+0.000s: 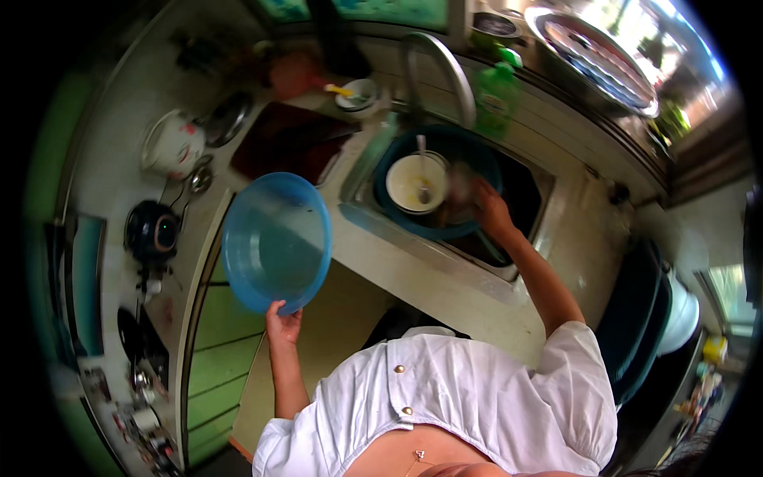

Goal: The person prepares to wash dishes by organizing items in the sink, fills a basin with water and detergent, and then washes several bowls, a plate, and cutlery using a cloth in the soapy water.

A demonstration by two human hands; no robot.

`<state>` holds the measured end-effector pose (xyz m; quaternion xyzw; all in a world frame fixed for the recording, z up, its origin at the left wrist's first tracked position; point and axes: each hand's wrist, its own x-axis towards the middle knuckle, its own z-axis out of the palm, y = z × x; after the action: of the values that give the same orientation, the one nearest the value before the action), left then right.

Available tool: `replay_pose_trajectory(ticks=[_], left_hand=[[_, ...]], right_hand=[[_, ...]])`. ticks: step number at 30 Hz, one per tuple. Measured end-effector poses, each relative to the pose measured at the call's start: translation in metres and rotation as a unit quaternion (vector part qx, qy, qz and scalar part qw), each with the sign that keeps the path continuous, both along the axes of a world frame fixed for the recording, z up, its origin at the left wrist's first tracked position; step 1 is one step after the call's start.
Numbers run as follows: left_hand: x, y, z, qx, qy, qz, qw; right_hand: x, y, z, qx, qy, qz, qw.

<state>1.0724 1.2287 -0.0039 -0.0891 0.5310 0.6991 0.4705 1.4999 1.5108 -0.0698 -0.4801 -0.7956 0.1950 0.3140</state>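
My left hand (284,325) grips the lower rim of a translucent blue plastic basin (275,238), tilted so that its inside faces me. Over the sink (387,229), my right hand (493,208) reaches into a dark teal basin (393,222). A pale, blurred thing (460,183) shows beside its fingers; whether they hold it I cannot tell. In the teal basin sits a white bowl (402,185) with yellowish residue, and a metal spoon (422,149) leans in it. Another rim shows just behind the bowl.
An arched faucet (459,83) rises behind the sink, beside a green pump bottle (496,98). Left of the sink lie a dark cutting board (292,140) and a small bowl (357,95). A white pot (173,146) stands farther left. A large metal basin (539,24) rests on the windowsill.
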Motion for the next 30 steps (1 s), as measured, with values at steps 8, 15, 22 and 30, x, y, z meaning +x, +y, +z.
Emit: replay_pose_trajectory(ticks=[8, 15, 22, 30], left_hand=[[-0.044, -0.055, -0.016, 0.011, -0.025, 0.117, 0.993], [-0.112, -0.049, -0.023, 0.010, -0.042, 0.168, 0.985], [-0.197, 0.120, -0.029, 0.082, -0.018, 0.059, 0.995], [-0.202, 0.257, -0.038, 0.111, -0.094, 0.033, 0.989]], right_hand=[[-0.053, 0.061, -0.055, -0.058, -0.214, 0.029, 0.975], [-0.043, 0.069, -0.044, -0.173, -0.291, -0.167, 0.926], [0.002, 0.062, 0.021, -0.228, 0.183, -0.135, 0.947], [-0.031, 0.035, 0.094, -0.252, 0.211, -0.079, 0.941]])
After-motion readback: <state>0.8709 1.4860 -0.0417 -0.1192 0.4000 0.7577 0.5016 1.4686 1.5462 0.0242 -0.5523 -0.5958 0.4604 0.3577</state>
